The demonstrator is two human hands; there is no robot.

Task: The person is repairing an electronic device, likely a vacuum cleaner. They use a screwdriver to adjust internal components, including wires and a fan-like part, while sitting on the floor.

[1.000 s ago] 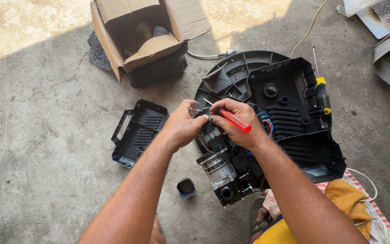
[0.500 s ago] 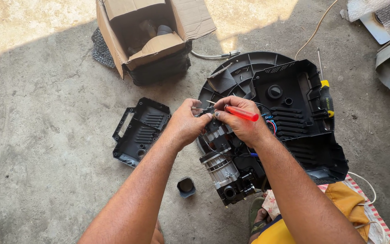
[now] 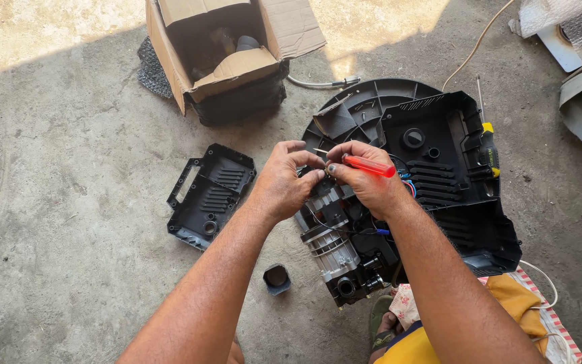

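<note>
While the right hand (image 3: pixel 365 183) is gripping a red-handled screwdriver (image 3: pixel 368 166), the left hand (image 3: pixel 287 180) is pinching at the motor (image 3: pixel 328 246); a black cover (image 3: pixel 210 195), small cap (image 3: pixel 277 278) and cardboard box (image 3: pixel 227 54) are lying nearby.

We grip a red screwdriver (image 3: pixel 369 166) in our right hand (image 3: pixel 370 183), our left hand (image 3: pixel 284 183) pinching beside it above the motor (image 3: pixel 330 248) in the open black casing (image 3: pixel 463 189) on the floor (image 3: pixel 69 168).
</note>
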